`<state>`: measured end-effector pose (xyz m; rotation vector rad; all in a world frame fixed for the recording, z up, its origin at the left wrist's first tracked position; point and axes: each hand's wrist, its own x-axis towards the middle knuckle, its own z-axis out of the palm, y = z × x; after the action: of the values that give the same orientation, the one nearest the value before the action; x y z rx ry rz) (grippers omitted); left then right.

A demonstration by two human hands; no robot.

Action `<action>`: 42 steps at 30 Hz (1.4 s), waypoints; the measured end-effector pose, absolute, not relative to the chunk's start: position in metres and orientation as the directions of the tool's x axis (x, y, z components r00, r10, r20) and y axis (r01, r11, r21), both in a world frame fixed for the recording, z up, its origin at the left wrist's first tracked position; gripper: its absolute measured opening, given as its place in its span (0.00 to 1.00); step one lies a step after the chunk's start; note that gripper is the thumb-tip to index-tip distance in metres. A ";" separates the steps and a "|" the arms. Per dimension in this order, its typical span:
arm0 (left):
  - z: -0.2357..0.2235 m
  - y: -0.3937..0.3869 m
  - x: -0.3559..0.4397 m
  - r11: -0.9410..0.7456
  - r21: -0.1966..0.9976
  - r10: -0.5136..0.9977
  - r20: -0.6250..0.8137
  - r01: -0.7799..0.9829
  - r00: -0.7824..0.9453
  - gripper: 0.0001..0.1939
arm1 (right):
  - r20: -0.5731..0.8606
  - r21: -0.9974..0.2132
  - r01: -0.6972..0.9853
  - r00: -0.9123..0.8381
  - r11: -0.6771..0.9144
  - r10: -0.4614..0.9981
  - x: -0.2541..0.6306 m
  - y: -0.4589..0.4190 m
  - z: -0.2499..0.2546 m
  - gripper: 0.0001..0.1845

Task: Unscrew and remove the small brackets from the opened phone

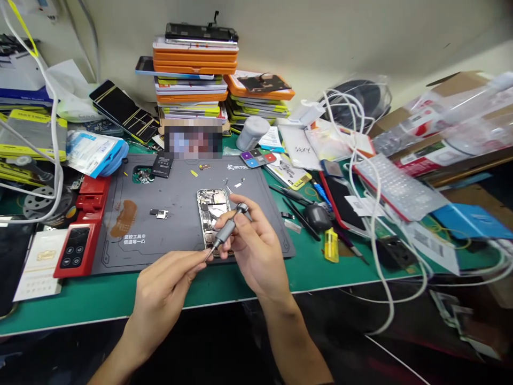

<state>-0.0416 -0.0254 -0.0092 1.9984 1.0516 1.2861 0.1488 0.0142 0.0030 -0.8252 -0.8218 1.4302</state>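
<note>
My right hand (256, 246) is closed around the grey handle of a precision screwdriver (226, 231), whose tip slants down to the left. At that tip the fingers of my left hand (168, 283) are pinched together; whether they grip the shaft or a tiny part there is too small to tell. Behind the hands an opened phone (206, 211), its inner parts bare, lies on a dark grey work mat (168, 187). My right hand and the screwdriver cover its lower right part. A small loose phone part (160, 214) rests on the mat to the left.
A black battery (162, 164) and small screws lie near the mat's top left. Along its left edge stands a red device (76, 248). Stacked orange boxes (196, 59) rise at the back. White cables (379, 214), tweezers and a yellow item (331, 246) crowd the right.
</note>
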 end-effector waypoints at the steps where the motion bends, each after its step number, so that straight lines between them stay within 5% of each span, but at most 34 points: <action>1: -0.008 -0.025 -0.041 -0.553 0.767 0.833 0.499 0.326 0.239 0.16 | -0.010 -0.874 -0.486 -0.015 -0.016 1.000 0.149 0.014 0.003 0.17; 14: -0.006 -0.025 -0.040 -0.521 0.770 0.853 0.477 0.368 0.211 0.15 | -0.014 -0.882 -0.471 -0.013 -0.018 1.000 0.150 0.014 0.005 0.16; 21: -0.007 -0.019 -0.034 -0.536 0.680 0.838 0.499 0.500 0.221 0.11 | -0.007 -0.908 -0.410 0.222 0.087 0.975 0.156 0.017 0.006 0.19; 27: -0.009 -0.018 -0.027 -0.540 0.414 0.795 0.538 0.733 0.282 0.11 | 0.307 -0.947 0.024 0.365 0.320 0.879 0.162 0.014 0.008 0.23; 31: -0.011 -0.016 -0.023 -0.543 0.277 0.771 0.538 0.793 0.340 0.11 | 0.603 -0.788 0.367 0.304 0.493 0.737 0.163 0.016 -0.005 0.28; 42: -0.010 -0.007 -0.018 -0.531 0.234 0.785 0.498 0.815 0.369 0.13 | 0.681 -0.652 0.492 0.047 0.576 0.731 0.160 0.017 -0.019 0.38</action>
<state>-0.0177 -0.0069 -0.0101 2.6416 1.5451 0.9142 0.1604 0.0166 -0.0190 -1.0530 -1.6027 0.2463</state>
